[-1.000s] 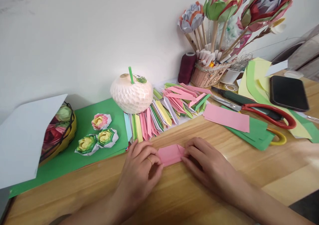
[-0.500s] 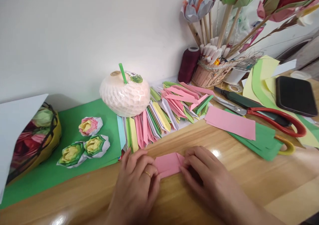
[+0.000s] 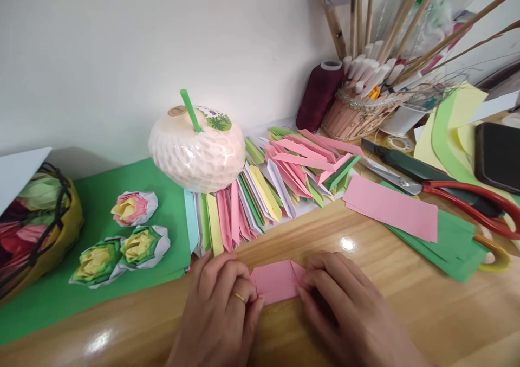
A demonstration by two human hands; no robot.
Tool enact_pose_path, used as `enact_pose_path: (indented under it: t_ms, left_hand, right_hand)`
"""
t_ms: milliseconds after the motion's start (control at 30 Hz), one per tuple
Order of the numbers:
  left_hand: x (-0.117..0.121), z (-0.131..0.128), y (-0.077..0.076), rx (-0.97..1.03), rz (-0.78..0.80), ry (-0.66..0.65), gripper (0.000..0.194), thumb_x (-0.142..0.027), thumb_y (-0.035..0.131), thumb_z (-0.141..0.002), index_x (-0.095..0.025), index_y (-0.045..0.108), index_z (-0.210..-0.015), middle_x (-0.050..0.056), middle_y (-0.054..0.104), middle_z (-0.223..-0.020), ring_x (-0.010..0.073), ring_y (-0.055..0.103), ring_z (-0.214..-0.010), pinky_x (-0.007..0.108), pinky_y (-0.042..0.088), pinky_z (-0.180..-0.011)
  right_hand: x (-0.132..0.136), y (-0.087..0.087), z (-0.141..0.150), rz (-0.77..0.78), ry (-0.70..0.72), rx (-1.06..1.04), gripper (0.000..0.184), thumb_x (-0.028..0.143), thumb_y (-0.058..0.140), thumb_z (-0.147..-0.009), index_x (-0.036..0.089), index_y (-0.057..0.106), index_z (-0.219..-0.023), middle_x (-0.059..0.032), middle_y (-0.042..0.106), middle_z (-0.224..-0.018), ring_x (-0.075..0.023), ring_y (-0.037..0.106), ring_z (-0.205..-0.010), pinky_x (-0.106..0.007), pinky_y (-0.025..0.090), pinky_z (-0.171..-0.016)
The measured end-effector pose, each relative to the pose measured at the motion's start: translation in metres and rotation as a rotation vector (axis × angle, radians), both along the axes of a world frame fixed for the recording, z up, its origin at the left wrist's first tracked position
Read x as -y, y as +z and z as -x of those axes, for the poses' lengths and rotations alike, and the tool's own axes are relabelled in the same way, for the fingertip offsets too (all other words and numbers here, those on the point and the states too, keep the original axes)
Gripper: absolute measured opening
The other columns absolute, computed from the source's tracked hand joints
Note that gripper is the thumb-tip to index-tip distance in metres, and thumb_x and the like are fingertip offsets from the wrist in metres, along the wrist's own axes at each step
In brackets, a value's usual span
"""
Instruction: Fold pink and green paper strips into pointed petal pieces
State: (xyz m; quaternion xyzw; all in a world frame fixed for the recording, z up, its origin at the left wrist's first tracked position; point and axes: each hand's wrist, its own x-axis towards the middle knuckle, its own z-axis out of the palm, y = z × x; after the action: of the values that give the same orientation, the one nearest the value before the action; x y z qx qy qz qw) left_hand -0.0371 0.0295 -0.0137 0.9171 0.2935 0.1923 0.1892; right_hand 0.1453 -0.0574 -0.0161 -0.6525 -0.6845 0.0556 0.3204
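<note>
Head view: camera framing shifted over last second; pink paper (image 3: 277, 283) now lower in frame, lower centre, same folded corners showing. Suggests folding paused or only pressing, no clear new crease. Left hand (image 3: 221, 308): thumb and fingers nearly closed, pinching paper's left end. Right hand (image 3: 351, 304): fingers curled narrow, pinching right end beside slanted fold; exact fingertip contact partly hidden. Paper flat on wooden table (image 3: 134, 323).

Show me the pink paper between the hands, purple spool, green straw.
Pink paper (image 3: 277, 283), head view: middle of its upper face.
Purple spool (image 3: 319, 97), head view: wound thread's side.
Green straw (image 3: 190, 111), head view: middle of its length.
</note>
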Motion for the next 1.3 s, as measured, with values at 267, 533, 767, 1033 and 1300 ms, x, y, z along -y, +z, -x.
enact_pose_path:
  t_ms: [267, 533, 767, 1033, 1300]
  left_hand:
    - [-0.001, -0.002, 0.000, 0.013, 0.023, 0.019, 0.013, -0.018, 0.050, -0.087, -0.020, 0.055, -0.075, 0.003, 0.059, -0.087, 0.0249, 0.047, -0.102, 0.045, 0.030, -0.100]
    - [-0.003, -0.002, 0.003, 0.042, 0.046, 0.020, 0.013, -0.018, 0.052, -0.085, -0.020, 0.054, -0.072, 0.003, 0.057, -0.090, 0.0243, 0.045, -0.103, 0.041, 0.031, -0.097]
    - [-0.004, -0.002, 0.004, 0.035, 0.038, 0.031, 0.012, -0.019, 0.052, -0.085, -0.020, 0.053, -0.074, 0.003, 0.055, -0.092, 0.0230, 0.045, -0.101, 0.035, 0.036, -0.087]
    - [0.001, -0.004, 0.003, -0.076, -0.147, -0.001, 0.022, -0.016, 0.042, -0.092, -0.028, 0.060, -0.098, 0.003, 0.051, -0.099, 0.0251, 0.042, -0.105, 0.041, 0.035, -0.088]
    - [-0.001, 0.013, -0.010, -0.162, -0.114, -0.026, 0.025, -0.022, 0.047, -0.090, -0.031, 0.062, -0.108, 0.005, 0.053, -0.109, 0.0259, 0.043, -0.106, 0.041, 0.044, -0.084]
  right_hand:
    - [-0.002, 0.000, -0.002, 0.033, -0.007, -0.004, 0.013, 0.011, 0.047, -0.086, 0.019, 0.049, -0.076, -0.0046, 0.057, -0.076, -0.0168, 0.052, -0.069, -0.029, 0.045, -0.060]
    - [-0.001, 0.001, -0.004, 0.066, -0.001, 0.047, 0.014, 0.012, 0.046, -0.087, 0.019, 0.048, -0.074, -0.0042, 0.055, -0.074, -0.0176, 0.050, -0.067, -0.030, 0.043, -0.059]
    - [-0.002, 0.002, -0.003, 0.119, 0.009, 0.052, 0.016, 0.014, 0.045, -0.088, 0.020, 0.047, -0.074, -0.0035, 0.053, -0.071, -0.0181, 0.049, -0.066, -0.030, 0.042, -0.059]
    - [-0.001, 0.002, -0.005, 0.123, 0.005, -0.048, 0.014, 0.013, 0.043, -0.090, 0.020, 0.045, -0.079, -0.0030, 0.054, -0.075, -0.0156, 0.049, -0.067, -0.026, 0.042, -0.059]
    - [-0.001, 0.004, -0.007, 0.146, 0.028, -0.107, 0.015, 0.009, 0.040, -0.090, 0.020, 0.044, -0.081, -0.0035, 0.053, -0.079, -0.0162, 0.047, -0.070, -0.028, 0.042, -0.060]
